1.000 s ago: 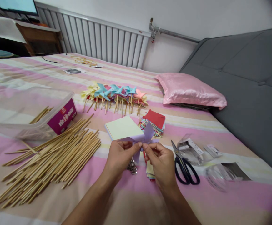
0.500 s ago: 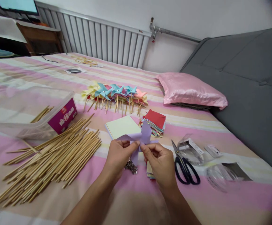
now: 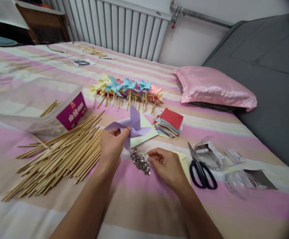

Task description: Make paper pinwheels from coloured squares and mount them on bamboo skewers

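Note:
My left hand [image 3: 113,146] is closed on a purple paper pinwheel [image 3: 134,122], pinching it near its centre with the thumb on top. The pinwheel is above a pale green sheet stack [image 3: 146,136] and partly hides it. My right hand [image 3: 168,166] is at the right edge of a heap of small silver tacks [image 3: 140,161]. Its thumb and forefinger are drawn together; whatever is between their tips is too small to make out. Pale yellow paper [image 3: 183,159] shows partly from behind this hand.
Wooden sticks [image 3: 67,156] lie left, beside a clear plastic box [image 3: 72,113]. Finished pinwheels [image 3: 129,88] are bunched beyond. A coloured paper stack [image 3: 170,121], scissors [image 3: 200,171] and clear packaging [image 3: 241,184] lie right. Farther back is a pink pillow [image 3: 214,88].
My right hand has let go of the pinwheel and moved down to the tacks. My left hand has carried the pinwheel left and up. The whole view has shifted slightly.

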### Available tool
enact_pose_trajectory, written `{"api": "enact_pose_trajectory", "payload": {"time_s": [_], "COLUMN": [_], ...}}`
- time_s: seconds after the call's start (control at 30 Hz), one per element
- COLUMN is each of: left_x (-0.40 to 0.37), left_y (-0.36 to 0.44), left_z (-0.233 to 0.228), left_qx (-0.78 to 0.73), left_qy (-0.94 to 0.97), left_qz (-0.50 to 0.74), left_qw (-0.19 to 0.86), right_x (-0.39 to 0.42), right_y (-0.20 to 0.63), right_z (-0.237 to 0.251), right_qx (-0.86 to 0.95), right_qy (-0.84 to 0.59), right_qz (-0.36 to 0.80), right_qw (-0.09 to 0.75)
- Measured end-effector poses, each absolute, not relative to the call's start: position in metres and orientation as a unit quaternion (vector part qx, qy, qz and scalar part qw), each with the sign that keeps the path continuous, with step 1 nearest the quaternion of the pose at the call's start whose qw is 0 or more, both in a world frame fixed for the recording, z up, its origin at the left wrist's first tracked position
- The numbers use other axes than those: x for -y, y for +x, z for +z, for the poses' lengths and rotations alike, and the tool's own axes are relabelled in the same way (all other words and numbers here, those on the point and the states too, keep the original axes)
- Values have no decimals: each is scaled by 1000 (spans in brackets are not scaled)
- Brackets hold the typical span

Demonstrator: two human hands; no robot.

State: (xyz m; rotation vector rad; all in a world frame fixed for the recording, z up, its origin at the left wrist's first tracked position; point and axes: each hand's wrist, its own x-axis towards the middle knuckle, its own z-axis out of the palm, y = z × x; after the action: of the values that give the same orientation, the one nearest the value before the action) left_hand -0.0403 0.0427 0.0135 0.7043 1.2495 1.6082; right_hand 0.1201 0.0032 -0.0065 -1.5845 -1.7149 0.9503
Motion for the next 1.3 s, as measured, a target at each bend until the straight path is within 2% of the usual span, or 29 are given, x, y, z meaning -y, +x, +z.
{"api": "enact_pose_trajectory", "payload": {"time_s": [0.1,0.2,0.47,0.9,1.03,1.3], "left_x": [-42,-41,-39,-39,-39,-39], "left_y": [-39,-37,-35,-34,-34,-35], "left_z": [14,12,10,8,9,11], "left_qx": [-510,-505,-498,-502,-502,-506], "left_qy": [294,308,312,330,327,333], "left_qz": [648,643,634,630,629,622], "left_qw": [482,487,503,491,496,495], "right_x": [-2,-2,-5,-3,-3,-4], "right_y": [113,108,105,106,105,107], "right_z": [-17,-26,-31,-32,-29,-26], "right_qx": [700,718,729,751,742,703], "right_qy": [-609,-603,-572,-564,-575,-571], "right_qz": [310,296,311,290,282,339], "right_qw": [210,182,210,182,197,254]}}
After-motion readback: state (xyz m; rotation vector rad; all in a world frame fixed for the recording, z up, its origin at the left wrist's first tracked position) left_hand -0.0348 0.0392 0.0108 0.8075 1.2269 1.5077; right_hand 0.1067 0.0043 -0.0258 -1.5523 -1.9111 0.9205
